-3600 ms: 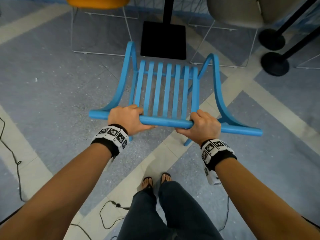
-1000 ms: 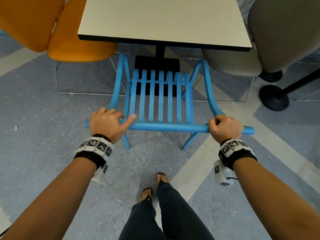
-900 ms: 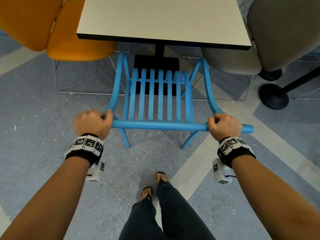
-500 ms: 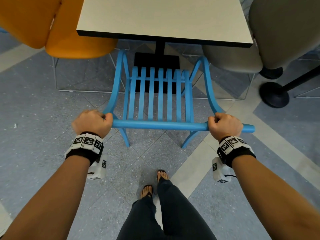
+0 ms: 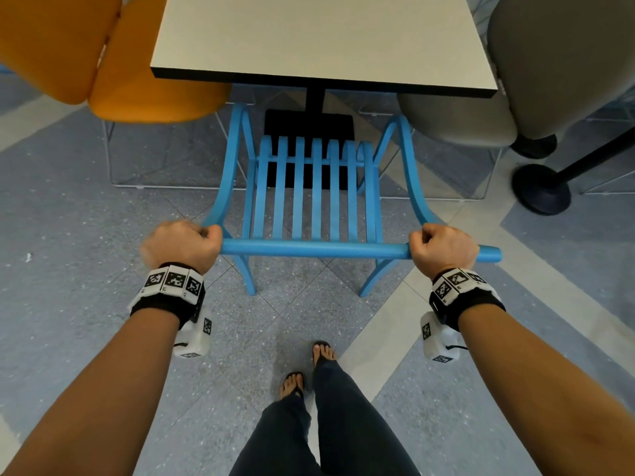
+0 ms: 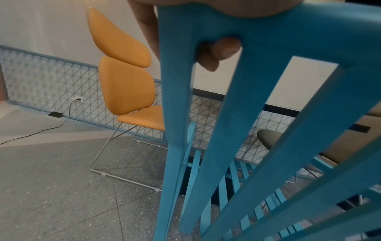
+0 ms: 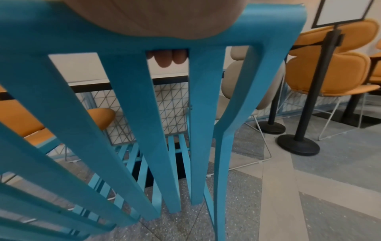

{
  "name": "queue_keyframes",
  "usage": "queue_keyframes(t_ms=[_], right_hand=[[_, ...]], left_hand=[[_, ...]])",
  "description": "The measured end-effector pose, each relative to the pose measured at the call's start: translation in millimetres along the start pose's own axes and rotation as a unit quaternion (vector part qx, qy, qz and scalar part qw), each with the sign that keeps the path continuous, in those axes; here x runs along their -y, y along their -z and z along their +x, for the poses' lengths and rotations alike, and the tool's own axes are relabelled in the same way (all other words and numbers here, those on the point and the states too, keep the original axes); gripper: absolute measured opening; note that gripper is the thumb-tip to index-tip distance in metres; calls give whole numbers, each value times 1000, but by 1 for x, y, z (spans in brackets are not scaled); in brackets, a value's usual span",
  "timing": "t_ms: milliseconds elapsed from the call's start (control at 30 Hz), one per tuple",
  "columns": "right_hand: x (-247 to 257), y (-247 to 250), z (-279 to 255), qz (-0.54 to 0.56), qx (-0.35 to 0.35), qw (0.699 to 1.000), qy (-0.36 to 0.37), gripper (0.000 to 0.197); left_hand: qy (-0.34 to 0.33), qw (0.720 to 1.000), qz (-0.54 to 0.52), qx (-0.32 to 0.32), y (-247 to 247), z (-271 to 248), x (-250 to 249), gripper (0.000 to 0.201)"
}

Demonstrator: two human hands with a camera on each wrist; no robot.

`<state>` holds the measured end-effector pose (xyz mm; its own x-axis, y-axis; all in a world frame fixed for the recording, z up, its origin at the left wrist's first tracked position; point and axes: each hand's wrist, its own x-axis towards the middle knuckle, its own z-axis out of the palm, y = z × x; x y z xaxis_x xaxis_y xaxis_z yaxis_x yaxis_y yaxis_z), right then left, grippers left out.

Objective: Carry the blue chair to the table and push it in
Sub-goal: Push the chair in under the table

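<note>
Got the slatted blue wooden chair (image 5: 314, 201) standing at the square white-topped bench (image 5: 319, 39), front just under its near edge. Left hand (image 5: 180, 245) and right hand (image 5: 443, 250) both wrapped round the top rail. Only pushing it further in left, I reckon.

Even, soft indoor light, faint shadows; wide-angle bending at edges; left hand (image 5: 180, 243) slightly motion-blurred; wrist views soft up close.
</note>
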<state>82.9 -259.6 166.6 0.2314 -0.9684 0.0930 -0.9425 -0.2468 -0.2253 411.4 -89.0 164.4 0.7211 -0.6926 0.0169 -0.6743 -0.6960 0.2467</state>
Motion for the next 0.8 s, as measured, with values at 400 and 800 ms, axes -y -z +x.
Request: queue_keyframes(t_ms=[400,800], right_hand=[[-1,1,-1,24,5,1000,11,35],[-3,6,-39,81,4,994,67,30]], left_hand=[[7,998,-55,-42,0,-9,-2,43],[-37,992,-86,-88,3,-54,0,42]])
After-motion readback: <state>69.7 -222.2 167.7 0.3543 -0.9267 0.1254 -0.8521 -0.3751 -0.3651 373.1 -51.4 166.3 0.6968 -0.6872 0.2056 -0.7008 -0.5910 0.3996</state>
